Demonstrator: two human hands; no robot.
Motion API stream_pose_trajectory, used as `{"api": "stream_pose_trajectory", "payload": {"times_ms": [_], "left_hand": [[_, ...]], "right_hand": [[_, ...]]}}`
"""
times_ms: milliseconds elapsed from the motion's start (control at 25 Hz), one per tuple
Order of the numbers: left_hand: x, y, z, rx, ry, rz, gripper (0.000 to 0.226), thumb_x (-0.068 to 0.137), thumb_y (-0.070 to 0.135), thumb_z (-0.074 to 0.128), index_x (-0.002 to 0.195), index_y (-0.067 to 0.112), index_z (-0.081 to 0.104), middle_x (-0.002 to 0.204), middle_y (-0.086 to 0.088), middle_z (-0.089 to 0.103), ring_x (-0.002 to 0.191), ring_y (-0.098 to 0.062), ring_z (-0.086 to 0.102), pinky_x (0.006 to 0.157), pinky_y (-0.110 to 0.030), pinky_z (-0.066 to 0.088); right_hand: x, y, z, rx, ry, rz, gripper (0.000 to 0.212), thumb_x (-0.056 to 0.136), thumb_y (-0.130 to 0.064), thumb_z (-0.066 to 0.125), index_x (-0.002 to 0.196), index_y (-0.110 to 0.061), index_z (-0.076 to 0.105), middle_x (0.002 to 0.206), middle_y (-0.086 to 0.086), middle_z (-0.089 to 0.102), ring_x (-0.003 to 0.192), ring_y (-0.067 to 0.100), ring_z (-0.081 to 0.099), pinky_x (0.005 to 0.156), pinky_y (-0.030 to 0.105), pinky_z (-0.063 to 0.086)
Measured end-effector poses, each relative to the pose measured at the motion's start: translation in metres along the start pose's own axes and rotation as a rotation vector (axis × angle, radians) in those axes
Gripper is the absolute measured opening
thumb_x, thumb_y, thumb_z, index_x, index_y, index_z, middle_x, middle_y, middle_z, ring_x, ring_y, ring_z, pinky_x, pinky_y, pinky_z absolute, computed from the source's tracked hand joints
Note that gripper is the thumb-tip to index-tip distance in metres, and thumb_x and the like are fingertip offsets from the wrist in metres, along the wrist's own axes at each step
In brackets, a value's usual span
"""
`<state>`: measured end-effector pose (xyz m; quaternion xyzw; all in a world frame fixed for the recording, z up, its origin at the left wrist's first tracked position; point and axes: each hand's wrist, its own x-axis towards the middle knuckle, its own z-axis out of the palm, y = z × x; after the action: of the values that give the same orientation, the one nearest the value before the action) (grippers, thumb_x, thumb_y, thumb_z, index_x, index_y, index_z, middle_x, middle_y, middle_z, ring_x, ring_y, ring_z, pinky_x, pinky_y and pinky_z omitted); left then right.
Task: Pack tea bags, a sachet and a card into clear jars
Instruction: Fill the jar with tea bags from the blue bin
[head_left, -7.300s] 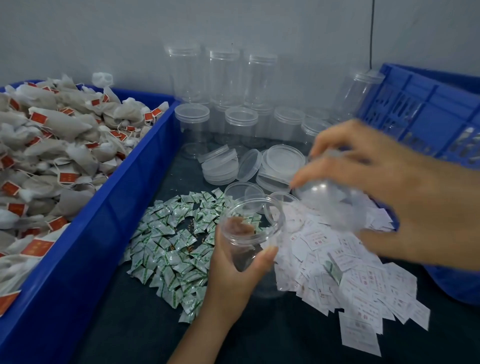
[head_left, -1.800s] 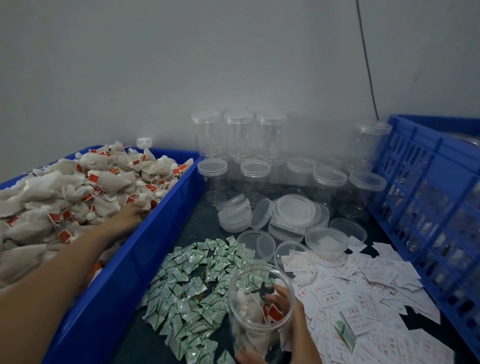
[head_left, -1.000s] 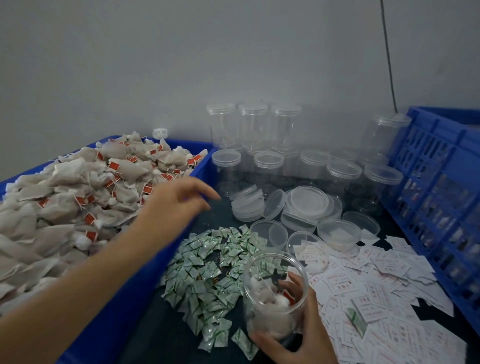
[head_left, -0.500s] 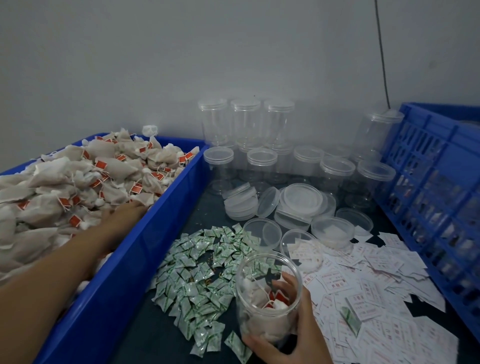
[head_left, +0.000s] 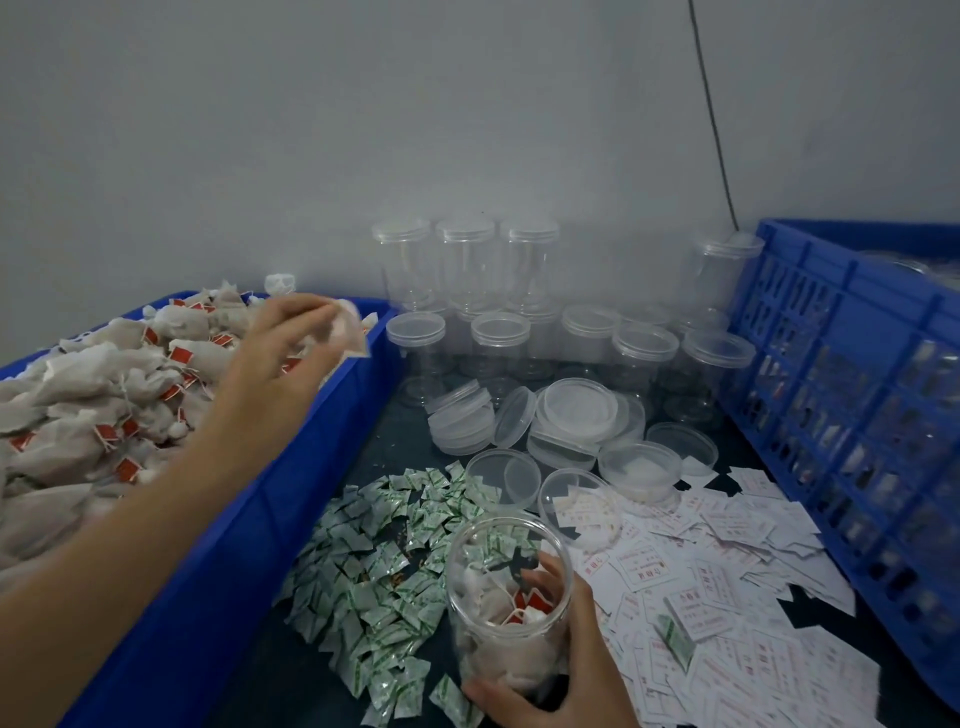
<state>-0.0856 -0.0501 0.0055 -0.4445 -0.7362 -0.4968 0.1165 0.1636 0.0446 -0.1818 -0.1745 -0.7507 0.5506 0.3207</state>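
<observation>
While the open jar (head_left: 483, 571) stood at lower centre of the frame on the dark table top (head_left: 400, 431), it was gripped by the right hand (head_left: 571, 680), with the fingers curled round its right side and the thumb hooked round its base. Several red-tagged tea bags (head_left: 493, 644) were noted inside this jar, filling roughly its lower half.

The left hand (head_left: 275, 358) was recorded left of centre, raised above the blue bin (head_left: 291, 478). A single tea bag (head_left: 347, 328) was pinched between its fingertips and thumb; the bag was motion-blurred, so no detail could be read.

The bin ran along the left edge and was heaped with loose tea bags (head_left: 93, 395), pale pouches with red tags.

Green-printed sachets (head_left: 379, 561) were spread in a pile just left of the open jar. White printed cards (head_left: 727, 566) were scattered to its right, and one stray green sachet (head_left: 675, 636) was seen lying on them.

Loose clear lids (head_left: 576, 410) were piled at centre, behind both heaps. Lidded empty jars (head_left: 500, 338) were stacked in rows behind the lids, against the grey wall (head_left: 260, 130).

A blue slatted crate (head_left: 852, 405) was noted along the right edge. A dark cable (head_left: 710, 114) was seen hanging down the wall above the crate's near corner.
</observation>
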Motion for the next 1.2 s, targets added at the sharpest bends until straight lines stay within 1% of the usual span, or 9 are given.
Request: {"api": "stream_pose_trajectory", "payload": {"times_ms": [160, 280, 400, 480, 640, 800, 1040, 1120, 1200], "left_hand": [[-0.036, 0.058, 0.017, -0.540, -0.229, -0.167, 0.028, 0.083, 0.022, 0.059, 0.108, 0.019, 0.071, 0.114, 0.011, 0.063, 0.111, -0.004, 0.057, 0.098, -0.027, 0.043], [-0.060, 0.066, 0.028, -0.579, -0.499, -0.246, 0.029, 0.076, 0.023, 0.062, 0.101, 0.020, 0.076, 0.109, 0.009, 0.067, 0.106, -0.010, 0.062, 0.092, -0.028, 0.050], [-0.054, 0.044, 0.026, -0.326, -0.575, -0.154, 0.026, 0.085, 0.007, 0.065, 0.099, 0.027, 0.075, 0.107, 0.016, 0.065, 0.101, -0.001, 0.061, 0.085, -0.014, 0.050], [-0.028, 0.013, 0.020, -0.127, -0.431, -0.129, 0.029, 0.088, 0.004, 0.062, 0.095, 0.030, 0.073, 0.106, 0.019, 0.064, 0.100, 0.005, 0.058, 0.080, -0.011, 0.047], [0.016, -0.087, -0.001, 0.348, -0.187, -0.353, 0.023, 0.093, 0.008, 0.055, 0.114, 0.011, 0.064, 0.123, -0.008, 0.059, 0.105, -0.019, 0.057, 0.089, -0.034, 0.048], [-0.006, -0.160, -0.018, 1.055, -0.652, -0.308, 0.029, 0.096, 0.027, 0.052, 0.124, 0.019, 0.053, 0.137, -0.005, 0.048, 0.124, -0.023, 0.044, 0.096, -0.033, 0.039], [-0.008, -0.156, -0.009, 1.237, -0.612, -0.087, 0.020, 0.095, 0.032, 0.049, 0.108, 0.027, 0.063, 0.115, 0.007, 0.059, 0.111, -0.016, 0.043, 0.087, -0.031, 0.039], [-0.010, -0.152, -0.008, 1.275, -0.637, -0.121, 0.017, 0.095, 0.031, 0.049, 0.105, 0.025, 0.062, 0.115, 0.005, 0.057, 0.113, -0.017, 0.043, 0.091, -0.033, 0.037], [-0.009, -0.141, -0.010, 1.061, -0.463, -0.230, 0.008, 0.094, 0.021, 0.052, 0.089, 0.019, 0.058, 0.108, -0.005, 0.058, 0.110, -0.025, 0.047, 0.090, -0.038, 0.038]], "right_hand": [[-0.002, 0.001, 0.000, -0.003, -0.006, -0.007, 0.099, 0.056, -0.053, 0.094, 0.134, -0.063, 0.033, 0.131, -0.031, 0.055, 0.118, -0.010, 0.056, 0.085, 0.003, 0.047], [-0.002, 0.000, 0.002, -0.006, 0.009, -0.018, 0.102, 0.058, -0.048, 0.096, 0.138, -0.059, 0.034, 0.132, -0.025, 0.057, 0.119, -0.004, 0.059, 0.079, 0.009, 0.053], [-0.001, -0.001, 0.004, 0.001, 0.008, -0.011, 0.106, 0.060, -0.043, 0.096, 0.143, -0.056, 0.031, 0.135, -0.018, 0.059, 0.119, 0.004, 0.062, 0.080, 0.016, 0.056], [-0.003, -0.001, 0.003, -0.005, -0.007, -0.004, 0.107, 0.059, -0.050, 0.095, 0.143, -0.059, 0.028, 0.136, -0.019, 0.058, 0.116, 0.002, 0.063, 0.085, 0.015, 0.055], [-0.002, -0.004, -0.001, -0.041, -0.026, -0.006, 0.108, 0.053, -0.061, 0.092, 0.140, -0.059, 0.028, 0.135, -0.029, 0.053, 0.124, -0.005, 0.055, 0.103, 0.021, 0.046], [-0.001, -0.005, -0.001, -0.049, -0.050, 0.003, 0.108, 0.056, -0.057, 0.092, 0.143, -0.047, 0.029, 0.136, -0.032, 0.050, 0.126, -0.008, 0.051, 0.106, 0.022, 0.045], [-0.003, -0.006, -0.001, -0.051, -0.013, 0.009, 0.100, 0.053, -0.063, 0.091, 0.133, -0.063, 0.031, 0.133, -0.032, 0.054, 0.121, -0.010, 0.054, 0.096, 0.003, 0.039], [-0.003, -0.006, 0.000, -0.021, -0.019, 0.019, 0.097, 0.054, -0.060, 0.092, 0.130, -0.065, 0.032, 0.131, -0.034, 0.054, 0.118, -0.012, 0.056, 0.090, 0.001, 0.041], [-0.003, -0.005, -0.001, -0.023, -0.030, 0.017, 0.097, 0.054, -0.060, 0.092, 0.130, -0.065, 0.032, 0.130, -0.033, 0.055, 0.117, -0.011, 0.057, 0.090, 0.003, 0.044]]}}
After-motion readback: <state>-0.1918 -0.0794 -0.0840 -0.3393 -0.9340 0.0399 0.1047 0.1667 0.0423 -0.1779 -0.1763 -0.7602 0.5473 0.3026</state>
